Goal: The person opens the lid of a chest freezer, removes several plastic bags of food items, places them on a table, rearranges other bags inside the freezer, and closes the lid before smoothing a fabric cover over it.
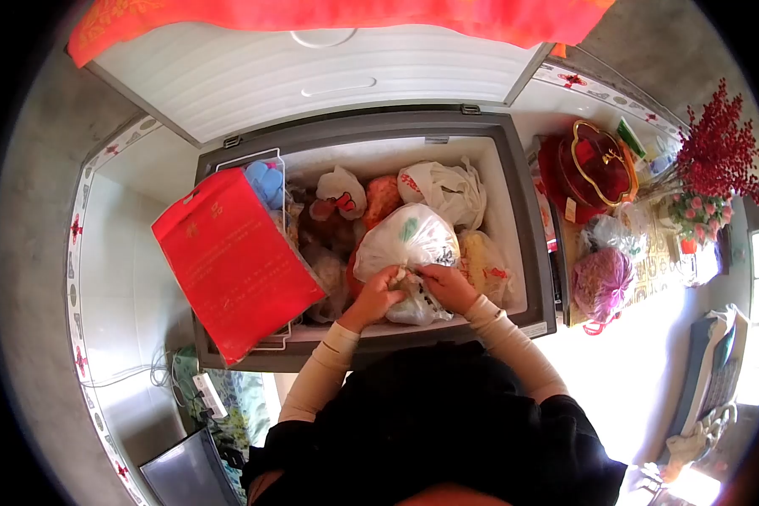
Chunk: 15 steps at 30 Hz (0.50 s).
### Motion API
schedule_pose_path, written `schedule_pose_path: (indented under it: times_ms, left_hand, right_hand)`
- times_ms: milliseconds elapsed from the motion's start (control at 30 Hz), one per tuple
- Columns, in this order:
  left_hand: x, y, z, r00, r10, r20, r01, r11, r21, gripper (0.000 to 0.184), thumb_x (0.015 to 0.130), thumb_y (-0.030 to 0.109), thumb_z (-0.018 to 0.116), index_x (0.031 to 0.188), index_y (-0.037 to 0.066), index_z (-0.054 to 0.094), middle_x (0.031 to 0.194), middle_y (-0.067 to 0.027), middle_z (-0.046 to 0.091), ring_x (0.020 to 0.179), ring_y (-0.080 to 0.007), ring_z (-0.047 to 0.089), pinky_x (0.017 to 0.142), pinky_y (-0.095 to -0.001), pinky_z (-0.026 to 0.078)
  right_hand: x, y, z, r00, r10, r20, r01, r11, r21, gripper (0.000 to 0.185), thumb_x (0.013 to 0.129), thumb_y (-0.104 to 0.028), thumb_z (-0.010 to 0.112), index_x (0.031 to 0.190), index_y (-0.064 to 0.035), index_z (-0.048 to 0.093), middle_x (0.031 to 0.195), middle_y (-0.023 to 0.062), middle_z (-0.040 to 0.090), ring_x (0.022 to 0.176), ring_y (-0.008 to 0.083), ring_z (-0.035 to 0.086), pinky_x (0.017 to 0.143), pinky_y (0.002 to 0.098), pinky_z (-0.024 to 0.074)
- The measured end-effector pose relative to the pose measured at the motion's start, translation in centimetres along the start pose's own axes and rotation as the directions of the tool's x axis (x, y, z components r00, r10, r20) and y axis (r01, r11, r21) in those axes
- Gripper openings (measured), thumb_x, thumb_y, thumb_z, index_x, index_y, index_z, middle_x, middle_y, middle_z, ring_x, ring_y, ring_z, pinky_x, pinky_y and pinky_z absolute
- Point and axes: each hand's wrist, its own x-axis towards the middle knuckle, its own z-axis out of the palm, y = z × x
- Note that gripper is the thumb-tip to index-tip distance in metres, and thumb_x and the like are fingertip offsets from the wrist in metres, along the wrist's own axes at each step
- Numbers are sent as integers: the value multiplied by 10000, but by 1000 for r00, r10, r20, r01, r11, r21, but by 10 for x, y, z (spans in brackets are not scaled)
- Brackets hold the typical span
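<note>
A full white plastic bag (407, 236) with a green print lies on top of other bags inside an open chest freezer (527, 244). My left hand (375, 297) pinches the gathered neck of this bag from the left. From the right, my right hand (449, 285) grips the same twisted neck, its fingers close to the left ones. Just below the hands sits a clear plastic bag (419, 310). To the right is a bag with yellowish contents (482, 263). Whether the neck is knotted I cannot tell.
A red paper bag (232, 261) lies over a white wire basket (283, 337) at the freezer's left. The raised lid (337, 80) stands behind. Another white bag (447, 190) fills the back right. A side table at right holds a red tray (603, 164) and a purple bag (603, 278).
</note>
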Motion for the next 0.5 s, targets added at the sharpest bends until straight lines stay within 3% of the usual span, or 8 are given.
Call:
schedule_pose_path:
  times_ms: [33,100,167,233,267,300,367,500]
  left_hand:
    - [-2,3,2,1000,22,-2,-22,1000,15,245,751,-3,521,995,13,516,916,10,529,855,-112,497,794,-253,398]
    - [0,-2,4,995,94,-29,-90,988,123,255,746,2,531,1000,10,520,924,-14,538,869,-126,503,792,-257,402]
    - [3,0,3,982,183,-36,-170,957,236,265,740,7,541,1005,6,524,932,-38,547,883,-141,509,790,-260,407]
    - [-1,9,-5,991,124,-42,-85,852,516,306,702,18,555,1007,7,530,952,-149,549,862,-234,544,774,-298,425]
    - [-2,6,-4,958,286,15,-246,795,554,299,709,16,544,1007,-4,530,961,-197,531,852,-323,544,749,-339,437]
    - [-3,3,-2,954,298,45,-273,790,549,299,709,16,544,1007,-4,530,961,-197,531,852,-323,544,749,-339,437]
    - [-5,10,7,942,330,52,-275,677,683,263,750,18,522,1008,-28,531,1004,-194,531,927,-335,529,789,-337,424]
    - [-3,13,18,898,438,50,-332,598,730,258,734,-24,491,991,-30,518,956,-227,518,899,-406,499,786,-402,425]
  right_hand:
    - [6,3,4,1000,1,-5,-1,1000,0,223,825,-115,512,992,23,565,924,207,588,874,311,577,770,343,439]
    - [14,6,13,994,-25,108,62,934,-352,156,808,-112,494,868,11,569,865,194,586,842,335,567,738,373,438]
    - [25,19,21,993,-50,103,84,932,-352,117,790,-104,475,812,-10,540,839,207,569,826,345,557,719,384,433]
    - [31,18,14,947,59,314,-13,989,-147,185,779,-91,480,932,-7,541,875,200,572,850,288,566,740,356,435]
    - [32,16,8,910,14,415,-49,996,73,274,789,-119,515,1035,4,520,913,136,585,879,200,554,778,317,425]
    - [29,13,5,921,23,388,-50,997,60,274,789,-119,515,1035,4,520,913,136,585,879,200,554,778,317,425]
    - [18,-12,7,923,3,384,-248,769,590,258,813,-127,546,1042,-9,533,941,44,586,892,143,521,813,306,406]
    - [12,-22,12,952,147,267,-300,615,730,219,829,-145,547,999,-9,556,909,34,583,883,132,522,830,287,396]
